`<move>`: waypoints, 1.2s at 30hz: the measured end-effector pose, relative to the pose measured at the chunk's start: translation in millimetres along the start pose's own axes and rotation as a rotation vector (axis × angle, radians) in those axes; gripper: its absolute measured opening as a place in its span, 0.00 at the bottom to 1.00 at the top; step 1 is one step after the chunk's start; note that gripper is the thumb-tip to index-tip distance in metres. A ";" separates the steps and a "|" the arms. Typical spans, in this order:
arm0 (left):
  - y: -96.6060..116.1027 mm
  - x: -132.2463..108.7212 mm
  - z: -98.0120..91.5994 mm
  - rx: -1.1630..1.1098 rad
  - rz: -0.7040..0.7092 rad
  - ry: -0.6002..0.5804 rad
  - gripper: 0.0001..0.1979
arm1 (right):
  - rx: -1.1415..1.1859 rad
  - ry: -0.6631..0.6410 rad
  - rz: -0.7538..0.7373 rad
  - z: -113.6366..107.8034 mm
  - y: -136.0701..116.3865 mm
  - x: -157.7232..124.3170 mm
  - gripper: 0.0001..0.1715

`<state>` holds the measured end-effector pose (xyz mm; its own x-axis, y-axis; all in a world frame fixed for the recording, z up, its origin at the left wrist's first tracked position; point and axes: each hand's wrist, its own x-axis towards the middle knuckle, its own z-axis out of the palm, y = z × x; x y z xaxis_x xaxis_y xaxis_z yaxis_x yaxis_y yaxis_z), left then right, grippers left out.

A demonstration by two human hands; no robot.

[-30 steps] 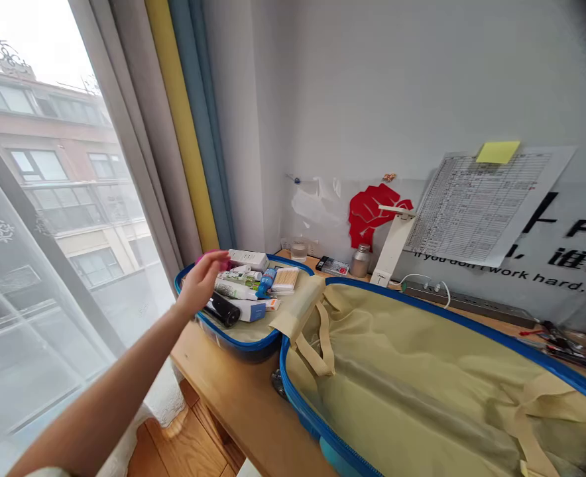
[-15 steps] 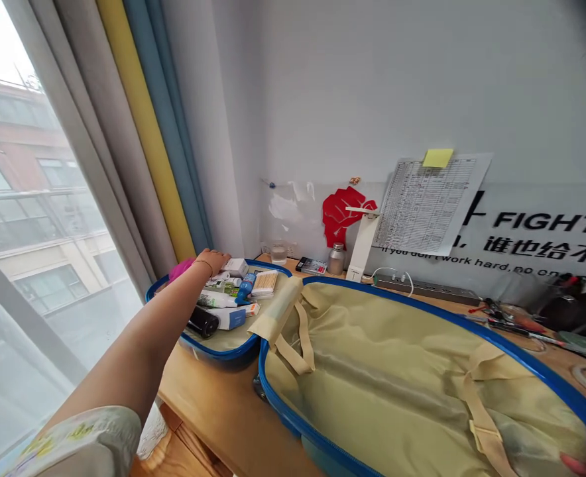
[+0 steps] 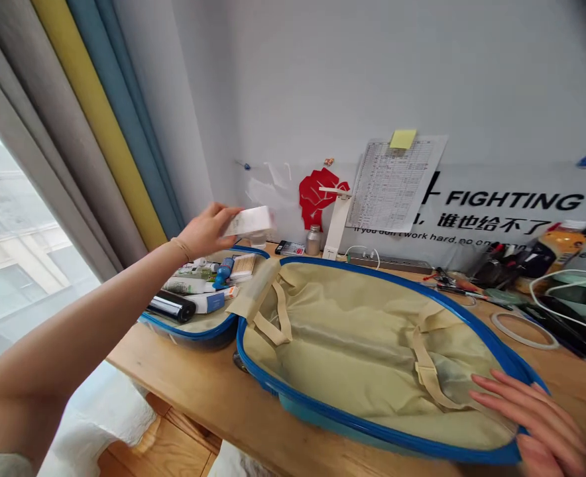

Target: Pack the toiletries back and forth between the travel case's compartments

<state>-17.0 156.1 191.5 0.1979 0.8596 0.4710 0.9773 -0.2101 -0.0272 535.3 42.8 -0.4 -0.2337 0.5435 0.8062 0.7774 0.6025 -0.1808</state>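
Observation:
My left hand (image 3: 208, 228) is closed on a small white box (image 3: 248, 221), held in the air above the smaller half of an open blue suitcase (image 3: 208, 341). Below it in that half lie a black cylinder (image 3: 172, 306), a blue-and-white box (image 3: 208, 303), a white tube (image 3: 186, 285), a small blue bottle (image 3: 223, 271) and a pack of cotton swabs (image 3: 243, 266). The deeper half (image 3: 343, 384), lined in beige with straps (image 3: 426, 371), spreads out to the right. Over its right rim my right hand (image 3: 536, 417) hovers or rests, fingers stretched and holding nothing.
Along the wall stand a silver jar (image 3: 313, 240), a white lamp (image 3: 337, 227) and a power strip (image 3: 392, 262). At the right are an orange-capped drink bottle (image 3: 564, 248), pens and a tape ring (image 3: 524, 331). The wooden desk's front edge (image 3: 174, 391) runs below the suitcase.
My left hand has lifted the white box up and rightward out of the smaller half. More of my right hand has come into view at the right rim. The view has turned rightward.

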 end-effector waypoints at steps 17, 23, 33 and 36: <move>207.0 -39.4 58.6 -0.210 0.630 -0.792 0.34 | -0.002 0.011 -0.016 -8.4 -34.3 20.7 0.21; 199.9 -44.7 74.3 -0.134 0.612 -0.796 0.36 | 0.031 0.033 -0.047 -7.3 -35.0 20.9 0.17; 195.9 -44.0 80.3 -0.205 0.526 -0.868 0.41 | 0.029 0.012 -0.068 -9.1 -30.9 20.6 0.16; 195.4 -44.8 80.3 -0.217 0.512 -0.905 0.40 | 0.014 0.026 0.013 -3.3 -20.1 13.0 0.16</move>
<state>171.2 113.9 94.2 0.6519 0.6529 -0.3857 0.7447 -0.6472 0.1631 518.5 35.8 15.6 -0.2085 0.5360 0.8180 0.7721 0.6036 -0.1987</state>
